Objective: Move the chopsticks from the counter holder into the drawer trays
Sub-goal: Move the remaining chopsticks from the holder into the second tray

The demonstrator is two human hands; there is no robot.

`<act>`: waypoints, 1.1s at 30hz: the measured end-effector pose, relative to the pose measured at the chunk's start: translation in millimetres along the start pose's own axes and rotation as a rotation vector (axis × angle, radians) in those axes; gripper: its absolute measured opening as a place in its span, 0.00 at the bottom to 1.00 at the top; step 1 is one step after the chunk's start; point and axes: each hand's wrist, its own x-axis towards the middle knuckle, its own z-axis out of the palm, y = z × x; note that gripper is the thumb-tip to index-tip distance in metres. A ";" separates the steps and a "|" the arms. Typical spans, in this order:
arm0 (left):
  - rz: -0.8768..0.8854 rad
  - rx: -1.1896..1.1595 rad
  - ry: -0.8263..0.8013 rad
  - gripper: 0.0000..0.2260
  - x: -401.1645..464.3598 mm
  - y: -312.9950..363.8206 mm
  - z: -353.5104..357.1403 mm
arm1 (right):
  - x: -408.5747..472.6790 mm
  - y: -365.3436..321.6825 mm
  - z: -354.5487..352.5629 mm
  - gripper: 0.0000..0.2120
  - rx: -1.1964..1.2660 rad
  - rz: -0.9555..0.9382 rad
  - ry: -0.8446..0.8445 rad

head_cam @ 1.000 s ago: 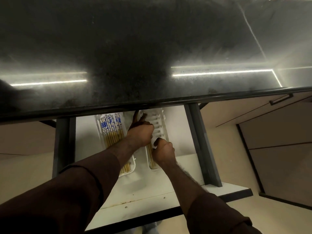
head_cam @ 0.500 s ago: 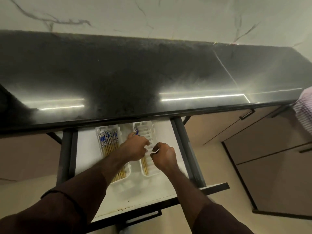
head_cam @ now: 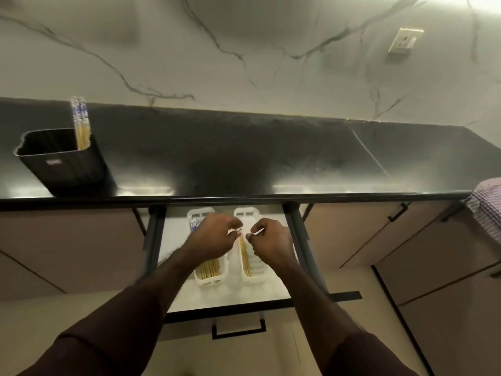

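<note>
A black ribbed holder point(head_cam: 62, 161) stands on the dark counter at the left, with a few blue-patterned chopsticks point(head_cam: 80, 123) sticking up from its right corner. Below the counter edge a drawer point(head_cam: 244, 302) is pulled out with two white trays side by side. The left tray point(head_cam: 210, 280) is packed with chopsticks point(head_cam: 208, 267); the right tray point(head_cam: 254, 278) holds a few chopsticks point(head_cam: 245, 256) along its left side. My left hand point(head_cam: 214, 236) hovers over the left tray and my right hand point(head_cam: 272, 241) over the right tray. Both have curled fingers, and I see nothing in them.
The black counter point(head_cam: 271, 158) runs along a marble wall with a socket point(head_cam: 404, 40) at the upper right. A checked cloth point(head_cam: 488, 207) hangs over the counter edge at far right. Beige cabinet fronts flank the drawer, whose handle point(head_cam: 238, 328) faces me.
The view has tilted up, bringing the holder and wall into sight. Both hands have risen from the right tray, leaving chopsticks lying in it.
</note>
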 end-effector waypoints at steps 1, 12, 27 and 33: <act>0.002 -0.007 0.033 0.13 -5.8 -0.4 -10.9 | -3.3 -9.3 0.2 0.10 0.011 -0.023 0.007; 0.084 -0.001 0.290 0.10 -56.6 -65.9 -124.9 | -27.2 -117.0 41.0 0.03 0.120 -0.205 0.060; 0.133 0.032 0.364 0.10 -86.0 -244.6 -292.1 | -20.8 -301.5 180.4 0.03 0.131 -0.358 0.078; 0.093 -0.005 0.351 0.11 -73.9 -295.7 -308.7 | 3.4 -328.1 227.0 0.03 0.110 -0.365 0.024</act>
